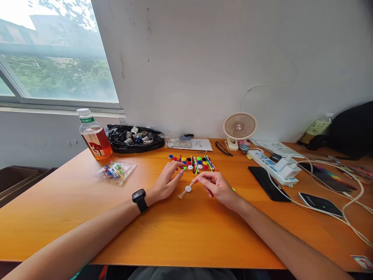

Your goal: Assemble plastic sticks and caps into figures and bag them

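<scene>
The right hand (217, 188) has its thumb and forefinger pinched together at the near-right end of a pale translucent stick (182, 194), which slants down to the left toward a flared tip. A white disc (188, 188) sits at about the middle of the stick, in the gap between the two hands, just above or on the bench (163, 233). The left hand (166, 181), with a black smartwatch (140, 199) on its wrist, has its fingers loosely curved beside a small green disc (184, 168); whether it grips that disc cannot be told. A speck of bright green shows by the outer edge of the right hand.

Just beyond both hands, small coloured discs (205, 163) and thin coloured sticks (195, 165) lie in groups. To the left are a clear plastic bag (115, 172) of colourful pieces and an upright bottle (96, 138) of reddish drink. Along the wall come an open black plastic bag (116, 146) full of mixed pieces, white paper (204, 145) and a beige desk fan (239, 126). On the right are a white power strip (271, 167) with chargers plugged in, a flat black device (266, 182), a smartphone (320, 204) and looping white cables (362, 189).
</scene>
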### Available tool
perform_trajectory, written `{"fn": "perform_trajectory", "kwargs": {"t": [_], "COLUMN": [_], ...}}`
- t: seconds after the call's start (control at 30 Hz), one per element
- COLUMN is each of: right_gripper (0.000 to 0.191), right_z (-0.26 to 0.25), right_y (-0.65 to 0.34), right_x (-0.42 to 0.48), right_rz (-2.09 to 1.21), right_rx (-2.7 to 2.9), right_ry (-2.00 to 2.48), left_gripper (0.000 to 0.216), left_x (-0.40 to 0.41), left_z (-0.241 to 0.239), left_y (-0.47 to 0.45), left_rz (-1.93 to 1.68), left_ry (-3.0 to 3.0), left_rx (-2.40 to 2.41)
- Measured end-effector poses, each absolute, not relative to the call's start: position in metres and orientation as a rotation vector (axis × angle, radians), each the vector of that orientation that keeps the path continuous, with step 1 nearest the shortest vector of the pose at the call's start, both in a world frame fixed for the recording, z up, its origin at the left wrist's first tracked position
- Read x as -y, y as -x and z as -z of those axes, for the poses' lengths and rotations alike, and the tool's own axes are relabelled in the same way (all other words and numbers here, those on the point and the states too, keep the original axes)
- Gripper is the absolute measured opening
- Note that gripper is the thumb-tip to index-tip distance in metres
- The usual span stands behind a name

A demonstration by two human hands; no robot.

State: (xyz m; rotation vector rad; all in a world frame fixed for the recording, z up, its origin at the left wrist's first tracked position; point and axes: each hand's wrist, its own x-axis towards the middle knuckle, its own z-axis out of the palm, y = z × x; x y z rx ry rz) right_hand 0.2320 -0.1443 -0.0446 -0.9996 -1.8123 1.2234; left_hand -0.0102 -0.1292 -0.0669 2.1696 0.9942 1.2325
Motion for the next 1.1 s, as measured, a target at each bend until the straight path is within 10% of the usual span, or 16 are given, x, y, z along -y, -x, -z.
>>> {"fn": "perform_trajectory", "kwargs": {"t": [0.47,1.1], "right_gripper": [0.044,0.015], "right_z": [0.019,0.035], "right_y": [-0.277,-0.276], "right_x": [0.118,0.121], "right_rz": [0.158,-0.239], "right_rx": [2.064,2.453], "right_ry": [1.711,1.578], "left_gripper": [0.026,0.028], "left_x": [0.130,0.130], "left_z": [0.069,0.070], "left_y": [0.011,0.012], "left_rz": [-1.133,-1.052], "left_ry": [-2.263,-2.290], "left_rx": [-0.961,-0.926]}}
